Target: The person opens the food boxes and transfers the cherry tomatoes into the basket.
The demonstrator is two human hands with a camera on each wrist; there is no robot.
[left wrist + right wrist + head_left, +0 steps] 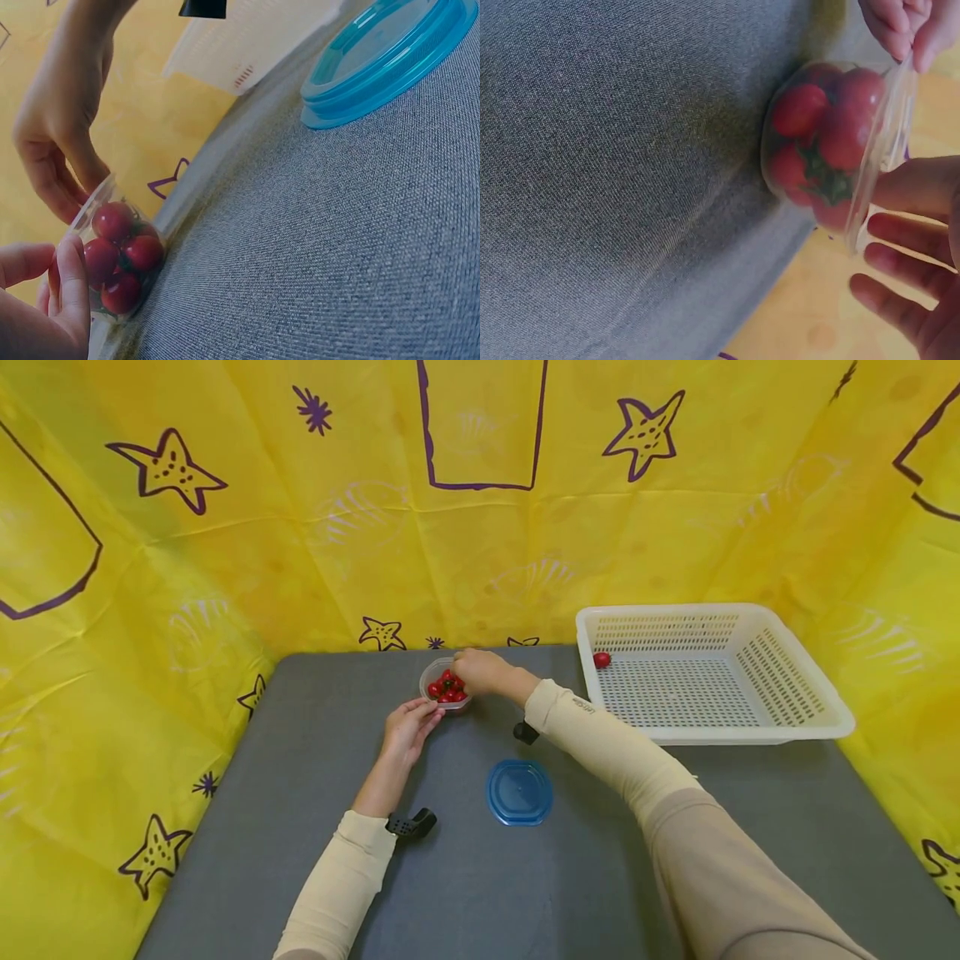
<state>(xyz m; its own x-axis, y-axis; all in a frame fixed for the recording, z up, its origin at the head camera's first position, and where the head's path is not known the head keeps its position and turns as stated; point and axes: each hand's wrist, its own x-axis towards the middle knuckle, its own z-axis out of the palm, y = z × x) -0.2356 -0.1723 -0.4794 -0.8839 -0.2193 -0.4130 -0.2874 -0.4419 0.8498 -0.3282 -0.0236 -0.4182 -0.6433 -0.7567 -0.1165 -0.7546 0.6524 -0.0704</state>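
Observation:
A small clear plastic container stands near the back edge of the table, with several cherry tomatoes in it, some with green stems. My left hand pinches its rim from the near left side, thumb and fingers on the edge in the left wrist view. At the rim's opposite side is my right hand, reaching over the opening. Its fingers are spread and loosely bent in the right wrist view, with one partly behind the rim. No tomato shows between them, though the fingertips inside are partly hidden.
A blue lid lies flat on the grey table, nearer than the container. To the right stands a white perforated basket with one cherry tomato in its left back corner. A yellow patterned curtain hangs behind.

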